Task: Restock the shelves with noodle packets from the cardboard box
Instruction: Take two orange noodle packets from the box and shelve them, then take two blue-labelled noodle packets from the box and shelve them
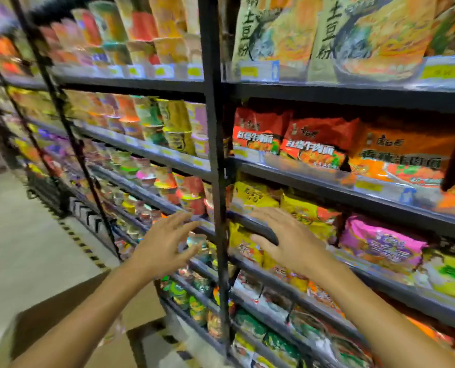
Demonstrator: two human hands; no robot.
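Cardboard box (109, 314) low on the floor, flaps up, contents hidden. Above it, left hand (165, 243) and right hand (287, 240) outstretched, fingers spread, holding nothing. Right hand before yellow noodle packets (258, 197), perhaps touching the shelf edge (255, 227). Beyond, stocked shelves (353, 98), blurred.

Yellow noodle packets (258, 196) are standing upright in a row on the dark metal shelves (353, 187), red (312, 144) and orange packets (404, 158) are leaning against one another on the tier above, and a pink packet (380, 241) is lying tilted one tier lower; the brown cardboard box (70, 320) is sitting open on the floor, low left, beside the shelving
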